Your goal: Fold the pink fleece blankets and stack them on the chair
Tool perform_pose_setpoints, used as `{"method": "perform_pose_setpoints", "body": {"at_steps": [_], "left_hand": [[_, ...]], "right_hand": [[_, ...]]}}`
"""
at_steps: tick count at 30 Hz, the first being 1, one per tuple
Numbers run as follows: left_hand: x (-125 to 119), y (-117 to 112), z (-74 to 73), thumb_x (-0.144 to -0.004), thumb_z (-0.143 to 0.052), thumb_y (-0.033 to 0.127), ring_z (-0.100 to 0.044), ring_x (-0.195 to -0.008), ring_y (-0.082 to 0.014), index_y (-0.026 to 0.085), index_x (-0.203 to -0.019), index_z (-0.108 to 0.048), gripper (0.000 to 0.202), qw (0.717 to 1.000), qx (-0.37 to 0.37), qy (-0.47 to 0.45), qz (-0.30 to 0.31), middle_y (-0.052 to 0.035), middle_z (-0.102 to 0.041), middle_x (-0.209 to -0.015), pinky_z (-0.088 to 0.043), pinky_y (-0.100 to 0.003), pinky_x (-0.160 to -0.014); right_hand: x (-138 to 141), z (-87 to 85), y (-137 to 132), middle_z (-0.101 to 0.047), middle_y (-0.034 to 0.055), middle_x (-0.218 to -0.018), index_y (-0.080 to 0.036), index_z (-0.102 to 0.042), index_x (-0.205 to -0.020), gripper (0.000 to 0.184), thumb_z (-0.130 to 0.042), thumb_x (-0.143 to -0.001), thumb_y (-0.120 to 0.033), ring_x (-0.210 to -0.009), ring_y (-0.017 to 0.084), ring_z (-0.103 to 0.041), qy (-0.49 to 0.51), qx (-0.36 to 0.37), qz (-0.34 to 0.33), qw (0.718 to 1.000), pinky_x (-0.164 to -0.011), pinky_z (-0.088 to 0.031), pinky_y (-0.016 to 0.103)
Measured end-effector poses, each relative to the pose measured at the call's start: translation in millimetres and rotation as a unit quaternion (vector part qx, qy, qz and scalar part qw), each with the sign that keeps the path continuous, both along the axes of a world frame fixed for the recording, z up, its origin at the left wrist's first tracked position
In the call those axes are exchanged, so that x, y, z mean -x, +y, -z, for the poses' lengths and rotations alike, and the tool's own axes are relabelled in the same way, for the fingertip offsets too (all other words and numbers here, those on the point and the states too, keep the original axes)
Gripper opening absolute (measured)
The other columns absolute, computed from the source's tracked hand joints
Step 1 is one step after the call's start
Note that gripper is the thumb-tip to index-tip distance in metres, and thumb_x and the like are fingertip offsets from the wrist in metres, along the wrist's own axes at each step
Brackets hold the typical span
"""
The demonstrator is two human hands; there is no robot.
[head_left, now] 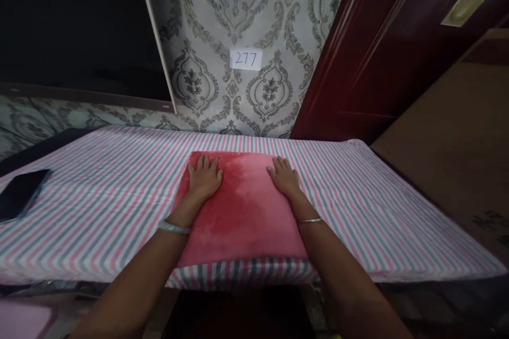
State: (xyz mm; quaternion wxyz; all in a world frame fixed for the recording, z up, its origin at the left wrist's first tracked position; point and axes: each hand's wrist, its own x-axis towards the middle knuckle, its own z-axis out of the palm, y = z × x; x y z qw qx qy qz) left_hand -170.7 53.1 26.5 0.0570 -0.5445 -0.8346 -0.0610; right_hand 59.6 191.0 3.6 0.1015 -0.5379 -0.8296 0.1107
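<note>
A plush pinkish-red cloth [242, 212], darker red on its left part, lies flat as a rough square at the middle of the table. My left hand [204, 177] rests palm down on its far left corner, fingers spread. On the far right corner lies my right hand [284, 176], also flat with the fingers apart. Neither hand grips anything. The near edge of the cloth reaches almost to the front edge of the table. A pale bangle circles my left wrist, a thin silver one my right.
Under the cloth, a striped tablecloth [350, 206] covers the table. A black phone [24, 193] lies at the far left. Behind are a dark screen [75, 26] and a wall label [246, 59] reading 277. A large cardboard box [457, 132] stands along the right side.
</note>
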Motion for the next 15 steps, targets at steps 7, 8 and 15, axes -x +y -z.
{"method": "perform_pose_setpoints", "body": {"at_steps": [7,8,15], "left_hand": [[0.1,-1.3,-3.0,-0.102,-0.030,0.039,-0.030,-0.155,-0.0371,0.012,-0.157,-0.044,0.063,1.000,0.010,-0.017,-0.006,-0.0220,-0.037,-0.165,-0.025,-0.067,-0.120],[-0.6,-2.0,-3.8,-0.102,-0.030,0.038,-0.031,-0.155,-0.0370,0.012,-0.156,-0.044,0.063,1.000,0.010,-0.018,-0.006,-0.0221,-0.037,-0.165,-0.025,-0.067,-0.120],[-0.2,-3.1,0.0,-0.103,-0.029,0.039,-0.031,-0.154,-0.0372,0.012,-0.157,-0.044,0.062,1.000,0.001,-0.015,-0.009,-0.0222,-0.037,-0.165,-0.023,-0.067,-0.121]], "right_hand": [[-1.3,11.5,1.9,-0.024,0.0089,-0.173,-0.018,-0.031,-0.164,0.066,-0.023,-0.107,-0.051,-0.159,0.027,-0.018,0.038,0.011,-0.003,0.999,-0.123,-0.029,0.049],[-1.3,9.3,1.4,-0.024,0.0089,-0.173,-0.018,-0.030,-0.164,0.066,-0.022,-0.107,-0.050,-0.159,0.027,-0.018,0.026,0.014,-0.002,1.000,-0.123,-0.029,0.050],[27.8,-33.9,-10.6,-0.024,0.0138,-0.172,-0.016,-0.035,-0.162,0.063,-0.026,-0.107,-0.045,-0.160,0.033,-0.013,-0.022,-0.002,-0.014,1.000,-0.122,-0.020,0.066]]}}
